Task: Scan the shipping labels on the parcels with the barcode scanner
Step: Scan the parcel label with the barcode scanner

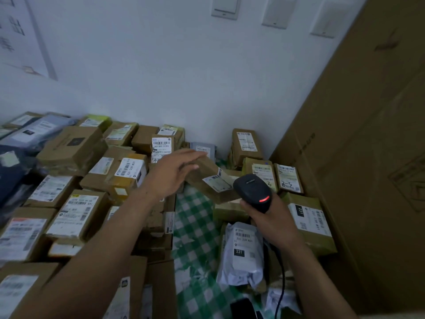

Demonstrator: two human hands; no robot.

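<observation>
My right hand (269, 221) grips a black barcode scanner (253, 192) by its handle; a red light glows on its head, and its cable (281, 272) trails down to the lower right. Just left of the scanner lies a long tilted brown parcel (208, 176) with a white shipping label (217, 181) facing up. My left hand (171, 174) reaches toward that parcel with fingers straight, fingertips at its far end. Whether they touch it is unclear.
Many labelled cardboard parcels (78, 212) crowd the left and back. A white poly bag (243, 252) and more boxes (308, 221) sit at the right on a green checked cloth (195, 231). A tall cardboard carton (368, 157) walls off the right side.
</observation>
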